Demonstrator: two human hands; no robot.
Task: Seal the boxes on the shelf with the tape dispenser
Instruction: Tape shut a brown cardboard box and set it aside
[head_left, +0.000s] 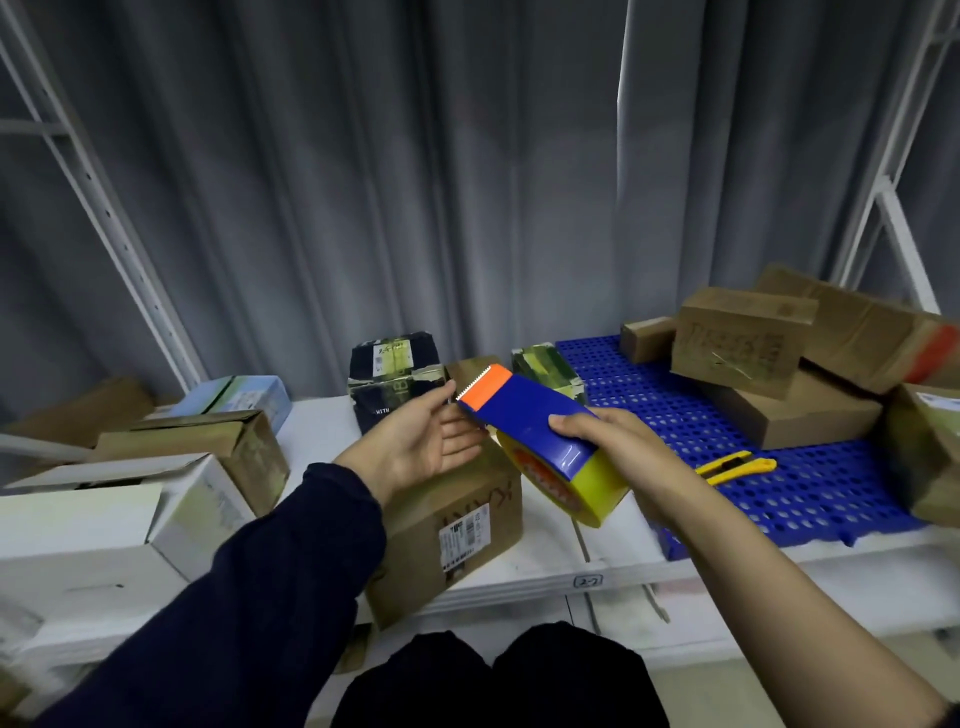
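My right hand (618, 447) grips a blue tape dispenser (524, 415) with an orange toothed tip and a yellow tape roll (582, 493), held above the shelf. My left hand (415, 441) is spread palm-up just left of the dispenser's tip, its fingers touching the tape end there. Under both hands sits a brown cardboard box (457, 525) with a white label, at the front edge of the white shelf (545, 566).
White and brown boxes (171, 478) crowd the shelf's left side. A dark box (395, 379) stands behind. A blue perforated mat (727, 441) on the right carries stacked brown boxes (743, 348) and a yellow utility knife (737, 465). Grey curtain behind; white shelf posts at both sides.
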